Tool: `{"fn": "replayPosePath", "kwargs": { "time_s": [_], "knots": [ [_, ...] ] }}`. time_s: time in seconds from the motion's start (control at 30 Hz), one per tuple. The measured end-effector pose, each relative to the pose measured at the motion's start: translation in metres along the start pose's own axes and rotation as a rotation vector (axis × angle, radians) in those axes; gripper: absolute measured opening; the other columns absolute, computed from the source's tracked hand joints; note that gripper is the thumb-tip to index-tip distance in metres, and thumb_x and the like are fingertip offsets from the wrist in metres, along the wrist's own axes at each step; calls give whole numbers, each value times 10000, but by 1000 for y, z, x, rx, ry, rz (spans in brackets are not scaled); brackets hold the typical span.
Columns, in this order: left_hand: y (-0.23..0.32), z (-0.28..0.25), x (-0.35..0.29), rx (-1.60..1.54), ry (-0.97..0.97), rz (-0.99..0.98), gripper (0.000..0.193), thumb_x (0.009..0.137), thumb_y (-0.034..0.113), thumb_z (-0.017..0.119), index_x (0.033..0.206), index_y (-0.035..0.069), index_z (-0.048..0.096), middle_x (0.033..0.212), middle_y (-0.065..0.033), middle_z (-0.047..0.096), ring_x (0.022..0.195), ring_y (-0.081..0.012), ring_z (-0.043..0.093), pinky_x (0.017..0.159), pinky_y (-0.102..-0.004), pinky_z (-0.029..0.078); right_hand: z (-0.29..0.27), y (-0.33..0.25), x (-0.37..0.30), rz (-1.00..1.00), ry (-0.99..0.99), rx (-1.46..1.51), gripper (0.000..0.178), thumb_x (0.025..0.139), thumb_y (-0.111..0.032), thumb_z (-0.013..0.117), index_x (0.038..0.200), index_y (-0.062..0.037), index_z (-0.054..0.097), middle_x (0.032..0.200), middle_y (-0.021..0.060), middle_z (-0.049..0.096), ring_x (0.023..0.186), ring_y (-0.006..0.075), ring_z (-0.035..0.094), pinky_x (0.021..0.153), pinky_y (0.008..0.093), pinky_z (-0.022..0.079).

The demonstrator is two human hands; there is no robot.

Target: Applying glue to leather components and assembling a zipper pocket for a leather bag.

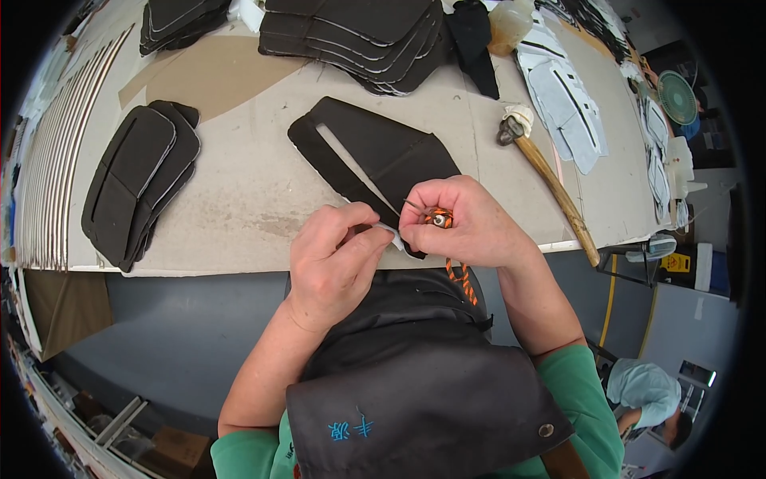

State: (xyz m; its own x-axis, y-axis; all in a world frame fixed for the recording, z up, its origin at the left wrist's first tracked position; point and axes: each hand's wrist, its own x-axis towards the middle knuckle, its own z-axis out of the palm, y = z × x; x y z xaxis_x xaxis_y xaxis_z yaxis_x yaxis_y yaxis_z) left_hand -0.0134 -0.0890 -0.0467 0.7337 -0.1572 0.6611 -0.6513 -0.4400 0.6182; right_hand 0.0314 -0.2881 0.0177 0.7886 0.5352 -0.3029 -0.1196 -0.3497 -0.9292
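A dark panel (388, 152) with a long slot lies on the table and reaches its front edge. My left hand (331, 251) is closed in a pinch at the panel's near end, where a bit of pale lining shows between the fingers. Close beside it, my right hand (471, 223) is wrapped round a small metal tool, thin at the tip, with an orange-and-black cord (461, 283) hanging from it. The tool's tip points toward the slot. Fingers hide most of the tool and the panel's near corner.
Stacked dark panels lie at left (132, 188) and far middle (351, 32). A wooden-handled hammer (558, 188) rests at right, near white cut pieces (562, 104). Long thin strips (68, 160) line the left side. A person (645, 387) is at lower right.
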Motion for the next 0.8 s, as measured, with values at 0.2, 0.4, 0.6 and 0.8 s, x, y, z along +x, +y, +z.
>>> {"fn": "replayPosePath", "kwargs": {
  "time_s": [0.2, 0.4, 0.6, 0.8],
  "knots": [
    [3, -6, 10, -22, -93, -8, 202, 708, -54, 753, 860, 37, 654, 1002, -92, 715, 697, -224, 630, 607, -329, 471, -6, -3, -9, -12, 46, 45, 52, 838, -45, 691, 855, 0, 671, 776, 4, 652, 710, 40, 568, 624, 213, 460],
    [6, -5, 21, -241, -129, -144, 176, 779, -61, 727, 901, 23, 632, 974, -90, 719, 761, -236, 690, 628, -327, 532, -8, -1, -32, -191, 156, 22, 192, 770, 12, 777, 934, -9, 680, 898, 19, 637, 724, 20, 515, 601, 193, 396],
    [20, -5, 28, -257, -145, -313, 172, 816, -34, 739, 956, 26, 658, 885, -68, 689, 705, -174, 680, 526, -257, 512, -6, 1, -35, -260, 274, -202, 177, 799, -70, 808, 903, -21, 673, 856, 31, 673, 722, 79, 603, 643, 235, 475],
    [25, -8, 36, -216, -218, -407, 214, 835, 1, 747, 1040, 42, 697, 889, -50, 680, 623, -151, 631, 537, -261, 499, -6, 12, -31, -197, 302, -26, 100, 847, -66, 758, 877, -30, 670, 715, -21, 630, 588, 17, 524, 510, 207, 391]
  ]
}}
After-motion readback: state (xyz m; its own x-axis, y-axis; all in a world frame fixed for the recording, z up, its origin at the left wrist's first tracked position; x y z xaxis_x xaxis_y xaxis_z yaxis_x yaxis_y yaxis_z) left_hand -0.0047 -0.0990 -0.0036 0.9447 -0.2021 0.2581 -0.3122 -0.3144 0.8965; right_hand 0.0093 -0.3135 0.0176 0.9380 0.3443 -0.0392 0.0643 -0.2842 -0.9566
